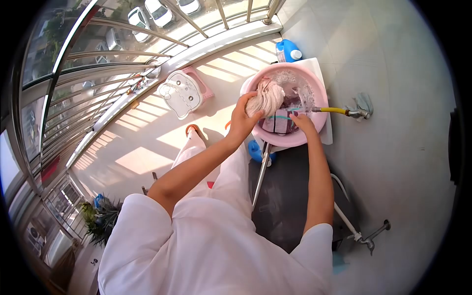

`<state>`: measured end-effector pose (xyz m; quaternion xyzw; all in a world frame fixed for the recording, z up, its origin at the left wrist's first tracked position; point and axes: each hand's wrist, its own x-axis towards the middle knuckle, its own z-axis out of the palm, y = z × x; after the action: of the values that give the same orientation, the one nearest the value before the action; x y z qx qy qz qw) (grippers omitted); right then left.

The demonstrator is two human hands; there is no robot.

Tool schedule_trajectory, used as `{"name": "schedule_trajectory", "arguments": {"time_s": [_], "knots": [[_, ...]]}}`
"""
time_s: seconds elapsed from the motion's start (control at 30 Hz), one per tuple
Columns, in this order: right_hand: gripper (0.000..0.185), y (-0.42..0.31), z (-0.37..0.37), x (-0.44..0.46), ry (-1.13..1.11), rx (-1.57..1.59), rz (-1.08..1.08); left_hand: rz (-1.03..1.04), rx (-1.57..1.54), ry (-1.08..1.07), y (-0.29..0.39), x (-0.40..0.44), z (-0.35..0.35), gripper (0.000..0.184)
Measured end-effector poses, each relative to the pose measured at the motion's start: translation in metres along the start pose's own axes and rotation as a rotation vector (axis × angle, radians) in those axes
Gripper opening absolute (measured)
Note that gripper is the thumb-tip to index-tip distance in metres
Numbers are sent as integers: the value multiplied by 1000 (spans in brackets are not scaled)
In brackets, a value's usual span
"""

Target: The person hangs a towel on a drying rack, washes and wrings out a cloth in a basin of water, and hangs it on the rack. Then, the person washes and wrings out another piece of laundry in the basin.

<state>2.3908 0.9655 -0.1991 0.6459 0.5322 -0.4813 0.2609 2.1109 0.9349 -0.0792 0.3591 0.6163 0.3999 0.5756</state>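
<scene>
A pink basin (pixel 320 89) holds soapy water with foam on it. My left hand (pixel 242 118) is closed around a bunched, twisted pale pink cloth (pixel 268 98) at the basin's left side. In the water below that lies a wet plaid cloth (pixel 279 124) in white and dark maroon with teal stripes. My right hand (pixel 304 123) reaches over the near right rim, its fingertips bent onto the plaid cloth's edge. How much fabric they grip is partly hidden.
A tap with a yellow hose (pixel 335 110) points over the basin's right rim. Blue bottles stand behind (pixel 285 51) and in front of it. A white-topped stool (pixel 181 93) stands left, near the railed window. Another tap (pixel 366 241) is on the right wall.
</scene>
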Motion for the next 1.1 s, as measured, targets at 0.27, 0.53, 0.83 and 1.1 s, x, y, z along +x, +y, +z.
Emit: {"name": "schedule_trajectory", "arguments": {"time_s": [0.27, 0.53, 0.83, 1.1], "knots": [[49, -181, 60, -134, -53, 1182, -297, 220, 156, 1, 16, -62, -145, 58], [46, -410, 184, -253, -54, 952, -842, -53, -632, 223, 17, -202, -363, 39], [65, -651, 340, -389, -658, 148, -1395, 148, -1230, 646, -33, -387, -619, 39], [44, -789, 437, -450, -604, -251, -1425, 447, -530, 917, 17, -499, -701, 59]]}}
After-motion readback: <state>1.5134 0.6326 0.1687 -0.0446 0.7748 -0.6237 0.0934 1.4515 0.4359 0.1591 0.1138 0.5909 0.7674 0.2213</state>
